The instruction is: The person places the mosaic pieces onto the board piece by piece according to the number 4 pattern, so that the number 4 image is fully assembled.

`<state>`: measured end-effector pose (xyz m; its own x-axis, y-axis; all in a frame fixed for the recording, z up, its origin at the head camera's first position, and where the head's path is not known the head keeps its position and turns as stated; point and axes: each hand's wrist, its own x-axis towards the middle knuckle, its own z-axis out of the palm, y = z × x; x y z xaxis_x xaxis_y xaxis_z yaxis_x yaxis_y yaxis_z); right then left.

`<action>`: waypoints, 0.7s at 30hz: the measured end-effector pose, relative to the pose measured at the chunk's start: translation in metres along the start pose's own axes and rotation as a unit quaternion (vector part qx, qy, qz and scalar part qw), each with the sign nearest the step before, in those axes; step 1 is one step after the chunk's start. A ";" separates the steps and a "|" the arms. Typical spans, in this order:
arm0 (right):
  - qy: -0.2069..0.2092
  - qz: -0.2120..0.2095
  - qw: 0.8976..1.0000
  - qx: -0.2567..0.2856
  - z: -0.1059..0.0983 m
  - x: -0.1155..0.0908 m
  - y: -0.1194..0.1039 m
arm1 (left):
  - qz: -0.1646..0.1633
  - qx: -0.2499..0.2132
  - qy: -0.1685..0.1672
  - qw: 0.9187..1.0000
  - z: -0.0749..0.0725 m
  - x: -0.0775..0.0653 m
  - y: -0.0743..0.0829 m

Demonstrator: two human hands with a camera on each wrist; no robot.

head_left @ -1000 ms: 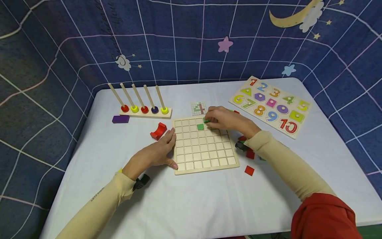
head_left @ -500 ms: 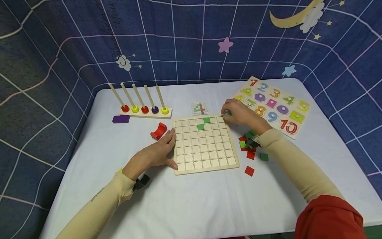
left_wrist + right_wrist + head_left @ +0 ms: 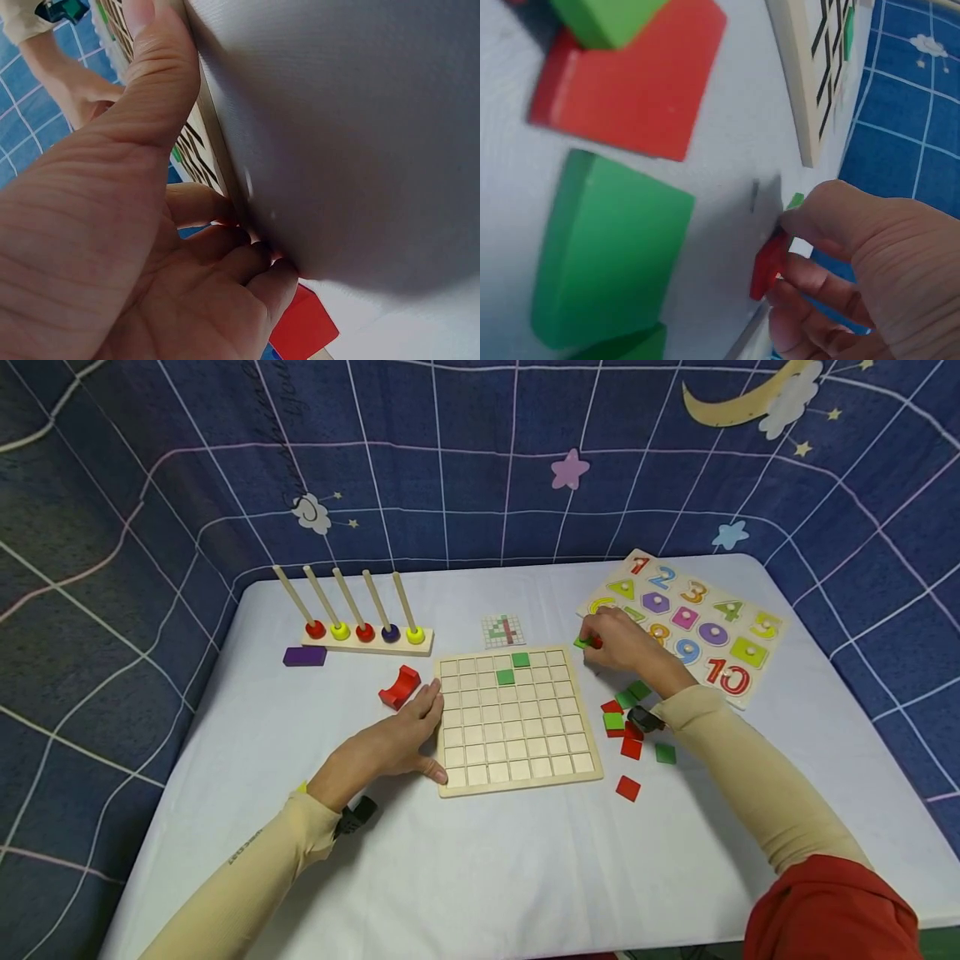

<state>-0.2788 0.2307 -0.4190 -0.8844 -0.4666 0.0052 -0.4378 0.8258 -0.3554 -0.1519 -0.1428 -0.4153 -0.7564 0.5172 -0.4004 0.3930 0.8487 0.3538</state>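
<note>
Just within right hand [image 3: 624, 645], red tile [image 3: 768, 264]

The right grip [image 3: 624, 642] hides part of the number board [image 3: 697, 631]; the pattern card's squares [image 3: 502, 632] are too small to count. The right wrist view's top edge cuts off 1 green tile [image 3: 615, 16].

High forward-down head view, close wrist views along hands [image 3: 405, 735] [image 3: 628, 647] (board [image 3: 517, 722] in each).
</note>
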 end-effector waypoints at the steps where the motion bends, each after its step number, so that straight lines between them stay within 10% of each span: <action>1: 0.001 0.001 1.000 0.001 0.001 0.000 0.001 | 0.000 -0.001 0.000 1.000 0.000 0.000 0.000; 21: 0.020 -0.067 0.997 0.020 -0.006 -0.008 -0.030 | -0.002 -0.004 -0.006 1.000 -0.001 -0.001 0.001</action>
<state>-0.2596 0.2120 -0.4030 -0.8242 -0.5588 0.0917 -0.5467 0.7430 -0.3860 -0.1517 -0.1425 -0.4140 -0.7515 0.5145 -0.4129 0.3851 0.8503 0.3586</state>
